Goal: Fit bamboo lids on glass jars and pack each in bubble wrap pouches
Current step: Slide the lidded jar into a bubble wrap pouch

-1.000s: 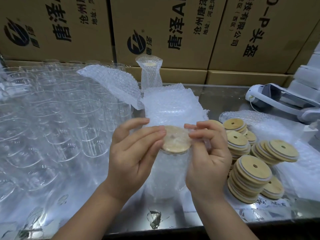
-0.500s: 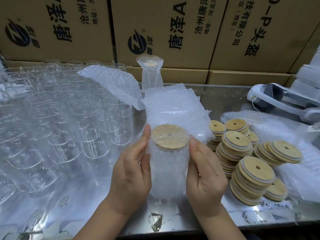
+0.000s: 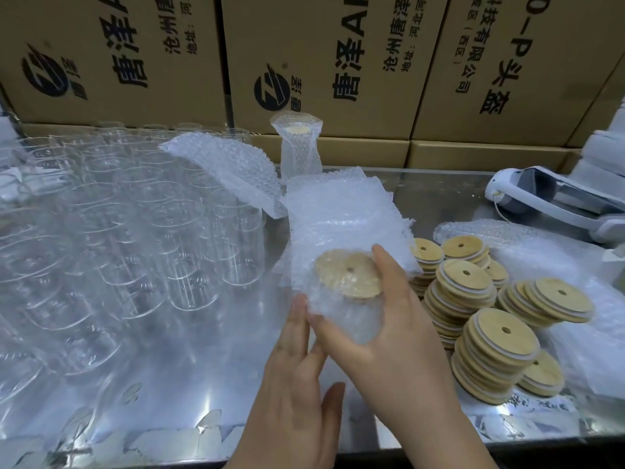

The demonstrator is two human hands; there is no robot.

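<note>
Now I am gripping the pouched jar (image 3: 345, 319), tilted above the worktop (image 3: 439, 194) beside the lid stacks (image 3: 490, 340), my right fingers (image 3: 389, 272) curled round it, while my left fingers (image 3: 297, 319) are resting straight against its side.

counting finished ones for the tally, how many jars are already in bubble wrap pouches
2. One wrapped jar is tilted in the right hand at the front; the other jar stands upright at the back, by the cardboard boxes. Others may be hidden.
</note>
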